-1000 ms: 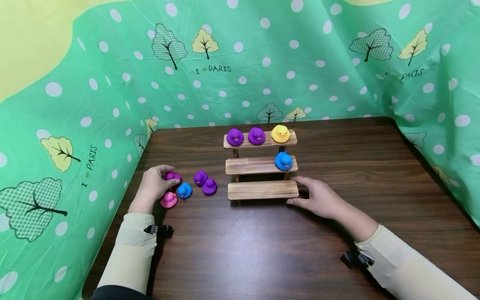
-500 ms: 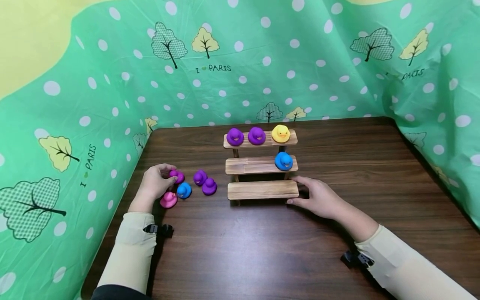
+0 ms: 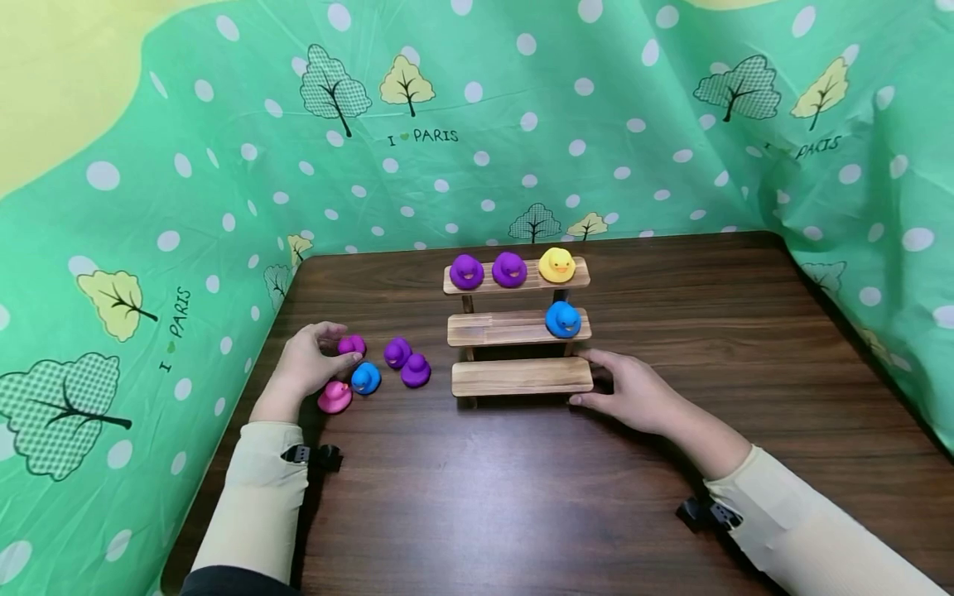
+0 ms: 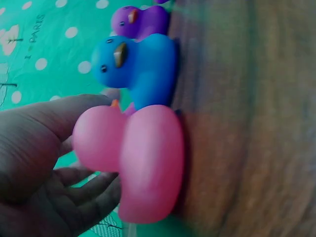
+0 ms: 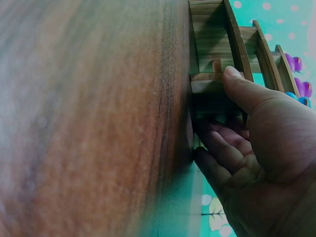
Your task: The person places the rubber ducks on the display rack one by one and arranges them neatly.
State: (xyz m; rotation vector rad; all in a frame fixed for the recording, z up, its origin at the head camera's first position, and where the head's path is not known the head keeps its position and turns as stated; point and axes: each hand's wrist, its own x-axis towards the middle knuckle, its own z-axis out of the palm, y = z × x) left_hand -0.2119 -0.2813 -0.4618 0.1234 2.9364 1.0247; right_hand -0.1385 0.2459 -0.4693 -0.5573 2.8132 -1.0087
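Note:
My left hand (image 3: 304,364) holds a magenta rubber duck (image 3: 354,344) between thumb and fingers, at the left of the table. Beside it sit a pink duck (image 3: 335,397) and a blue duck (image 3: 366,378). In the left wrist view the pink duck (image 4: 150,163) hides nearly all of the magenta one. My right hand (image 3: 629,391) grips the right end of a three-step wooden display stand (image 3: 522,378), at its lowest step. In the right wrist view the thumb lies against the stand's end (image 5: 207,84), with the fingers curled behind it.
Two purple ducks (image 3: 416,371) sit between the left hand and the stand. Along the top step stand two more purple ducks (image 3: 510,270) and a yellow duck (image 3: 557,265). Another blue duck (image 3: 563,319) occupies the middle step's right end. Green patterned cloth (image 3: 477,165) rises behind the table.
The magenta duck has turned and shifted slightly right and away within my left hand, whose thumb and fingers have moved a little around it. My right hand and the stand stay still.

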